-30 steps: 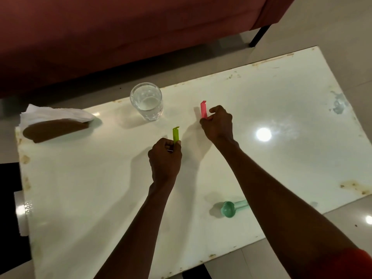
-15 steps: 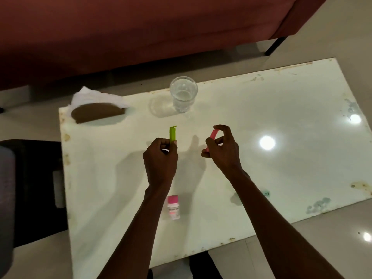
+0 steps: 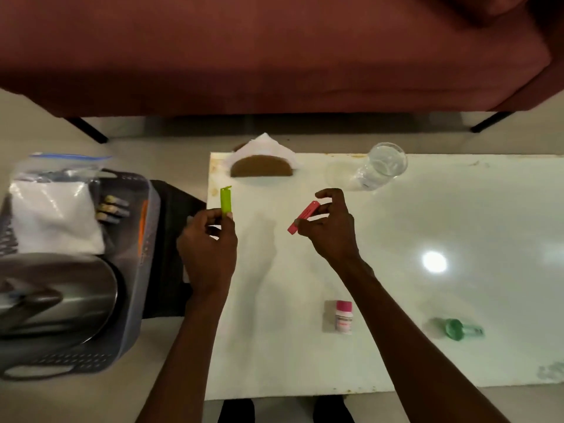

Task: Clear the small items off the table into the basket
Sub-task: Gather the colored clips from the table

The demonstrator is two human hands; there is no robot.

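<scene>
The left hand point(image 3: 207, 248) pinches a green clip point(image 3: 226, 200) upright at the desk's point(image 3: 457, 224) left edge; the right hand point(image 3: 328, 227) pinches a tilted pink clip point(image 3: 302, 217) above the desk; best carry both left and release low inside the basket point(image 3: 143, 270), not onto its rim.

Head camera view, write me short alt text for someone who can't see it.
Over a white table, the left hand holds a green clip and the right hand a pink clip. A grey basket sits to the left; a small bottle, glass and green scoop remain.
</scene>
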